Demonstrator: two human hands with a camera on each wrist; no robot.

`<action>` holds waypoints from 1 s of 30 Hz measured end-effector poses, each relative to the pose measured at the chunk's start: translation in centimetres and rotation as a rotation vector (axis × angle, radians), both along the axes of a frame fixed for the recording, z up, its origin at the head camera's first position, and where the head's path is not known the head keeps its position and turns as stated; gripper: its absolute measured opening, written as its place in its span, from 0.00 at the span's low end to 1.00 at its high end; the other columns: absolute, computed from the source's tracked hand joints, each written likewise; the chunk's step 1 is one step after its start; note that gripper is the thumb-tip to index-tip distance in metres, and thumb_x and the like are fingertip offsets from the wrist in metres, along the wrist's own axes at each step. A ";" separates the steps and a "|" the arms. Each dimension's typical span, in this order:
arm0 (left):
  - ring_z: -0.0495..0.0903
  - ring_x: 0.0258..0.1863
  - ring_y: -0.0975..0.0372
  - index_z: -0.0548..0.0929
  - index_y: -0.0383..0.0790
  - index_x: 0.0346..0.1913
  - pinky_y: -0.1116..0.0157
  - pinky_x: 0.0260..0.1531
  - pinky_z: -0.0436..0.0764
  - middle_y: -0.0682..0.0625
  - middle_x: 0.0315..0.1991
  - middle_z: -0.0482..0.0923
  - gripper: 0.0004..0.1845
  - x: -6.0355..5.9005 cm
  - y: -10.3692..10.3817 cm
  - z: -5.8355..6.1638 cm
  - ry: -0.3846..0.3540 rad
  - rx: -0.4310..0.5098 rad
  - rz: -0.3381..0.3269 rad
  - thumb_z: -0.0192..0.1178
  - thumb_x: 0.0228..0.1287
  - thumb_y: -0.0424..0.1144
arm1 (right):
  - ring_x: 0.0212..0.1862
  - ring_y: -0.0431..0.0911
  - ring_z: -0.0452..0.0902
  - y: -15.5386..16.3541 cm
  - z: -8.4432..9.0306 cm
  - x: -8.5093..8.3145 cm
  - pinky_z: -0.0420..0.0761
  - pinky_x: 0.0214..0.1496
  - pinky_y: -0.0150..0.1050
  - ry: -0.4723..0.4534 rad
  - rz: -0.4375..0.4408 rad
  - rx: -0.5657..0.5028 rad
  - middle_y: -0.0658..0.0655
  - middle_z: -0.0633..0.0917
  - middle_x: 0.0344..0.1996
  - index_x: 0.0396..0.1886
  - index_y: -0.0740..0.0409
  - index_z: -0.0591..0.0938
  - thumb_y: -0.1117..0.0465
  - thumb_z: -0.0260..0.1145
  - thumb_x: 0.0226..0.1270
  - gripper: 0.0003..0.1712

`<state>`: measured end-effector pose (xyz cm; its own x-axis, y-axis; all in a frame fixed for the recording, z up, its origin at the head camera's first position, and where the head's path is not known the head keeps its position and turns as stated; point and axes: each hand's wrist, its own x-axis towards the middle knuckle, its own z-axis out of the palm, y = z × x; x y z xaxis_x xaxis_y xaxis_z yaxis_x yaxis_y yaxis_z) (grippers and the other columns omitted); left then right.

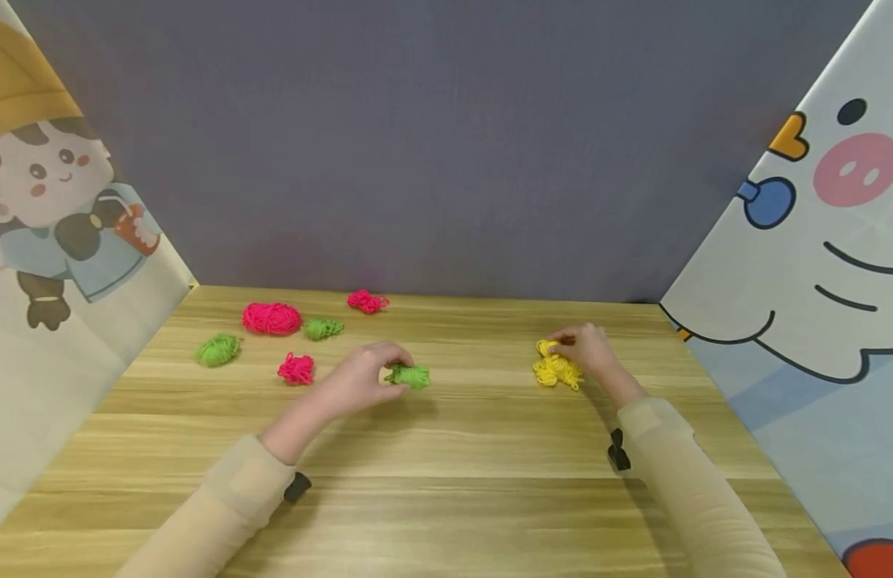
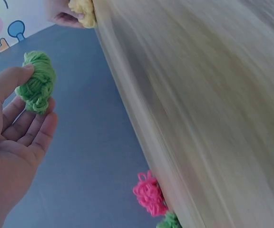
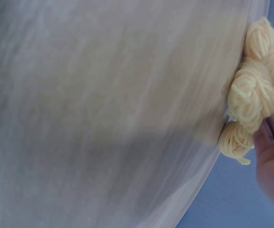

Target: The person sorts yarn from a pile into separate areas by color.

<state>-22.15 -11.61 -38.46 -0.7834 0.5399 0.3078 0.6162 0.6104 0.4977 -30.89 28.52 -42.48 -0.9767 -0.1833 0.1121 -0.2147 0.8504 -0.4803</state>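
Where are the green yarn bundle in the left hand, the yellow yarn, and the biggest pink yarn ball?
green yarn bundle (image 1: 410,376), head view, its middle
yellow yarn (image 1: 556,371), head view, centre of pile
biggest pink yarn ball (image 1: 271,319), head view, its middle

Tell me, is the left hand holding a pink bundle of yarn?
No, the left hand pinches a green yarn bundle; the pink yarn bundles lie apart on the table.

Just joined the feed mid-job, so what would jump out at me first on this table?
The two hands at mid-table: the left hand pinches a small green yarn bundle, while the right hand has its grip on a cluster of yellow yarn bundles. Beyond the left hand, loose bright pink and green yarn bundles lie scattered on the wooden table, the largest a pink yarn ball.
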 end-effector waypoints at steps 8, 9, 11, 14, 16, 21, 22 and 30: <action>0.80 0.41 0.61 0.82 0.40 0.43 0.62 0.43 0.83 0.50 0.41 0.82 0.14 0.0 2.0 -0.1 0.068 0.059 -0.063 0.70 0.52 0.35 | 0.44 0.54 0.82 0.0 0.0 0.0 0.82 0.45 0.49 0.000 -0.004 -0.010 0.62 0.86 0.42 0.44 0.57 0.86 0.58 0.69 0.59 0.13; 0.80 0.41 0.61 0.81 0.40 0.43 0.63 0.43 0.83 0.50 0.41 0.82 0.15 0.0 2.3 -0.2 0.077 0.066 -0.072 0.70 0.51 0.34 | 0.44 0.54 0.82 0.0 0.0 0.0 0.82 0.45 0.48 -0.003 -0.006 -0.011 0.62 0.86 0.43 0.44 0.57 0.86 0.59 0.69 0.59 0.13; 0.81 0.40 0.61 0.81 0.39 0.43 0.63 0.42 0.83 0.50 0.40 0.82 0.15 0.0 2.8 -0.3 0.093 0.083 -0.087 0.70 0.51 0.34 | 0.45 0.54 0.82 0.1 -0.1 0.0 0.82 0.45 0.48 -0.010 -0.009 -0.012 0.62 0.86 0.43 0.44 0.57 0.86 0.58 0.69 0.60 0.13; 0.81 0.40 0.60 0.81 0.39 0.42 0.62 0.42 0.83 0.49 0.40 0.82 0.15 0.1 3.5 -0.3 0.110 0.107 -0.102 0.71 0.51 0.33 | 0.45 0.54 0.82 0.1 -0.2 -0.1 0.83 0.44 0.47 -0.024 -0.014 -0.017 0.62 0.85 0.44 0.44 0.56 0.86 0.58 0.69 0.60 0.14; 0.81 0.40 0.60 0.81 0.38 0.42 0.62 0.42 0.83 0.49 0.40 0.82 0.15 0.2 4.0 -0.3 0.114 0.117 -0.108 0.71 0.50 0.33 | 0.46 0.54 0.82 0.1 -0.2 -0.1 0.83 0.45 0.47 -0.030 -0.015 -0.020 0.62 0.85 0.44 0.45 0.56 0.86 0.58 0.69 0.60 0.14; 0.80 0.41 0.61 0.81 0.39 0.43 0.63 0.43 0.83 0.49 0.41 0.81 0.15 0.7 5.2 -0.3 0.059 0.131 -0.110 0.70 0.51 0.33 | 0.46 0.54 0.82 0.1 -0.2 -0.1 0.82 0.46 0.48 -0.029 -0.014 -0.018 0.62 0.85 0.44 0.45 0.55 0.86 0.58 0.68 0.60 0.13; 0.80 0.41 0.61 0.81 0.38 0.43 0.63 0.44 0.83 0.49 0.42 0.81 0.15 0.7 5.5 -0.2 0.047 0.133 -0.109 0.70 0.51 0.34 | 0.46 0.55 0.81 0.1 -0.2 -0.1 0.82 0.46 0.48 -0.029 -0.012 -0.015 0.62 0.85 0.44 0.45 0.55 0.86 0.58 0.68 0.60 0.13; 0.80 0.40 0.60 0.82 0.36 0.43 0.65 0.43 0.83 0.47 0.42 0.81 0.15 0.9 7.3 -0.6 0.014 0.144 -0.116 0.70 0.50 0.32 | 0.46 0.54 0.82 0.0 -0.2 -0.1 0.82 0.45 0.48 -0.029 -0.016 -0.008 0.61 0.86 0.44 0.45 0.56 0.86 0.58 0.68 0.61 0.13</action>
<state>-21.23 -4.28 -39.11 -0.7136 0.5757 0.3991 0.6858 0.4580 0.5657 -30.98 28.57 -42.65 -0.9823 -0.1669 0.0850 -0.1871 0.8498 -0.4927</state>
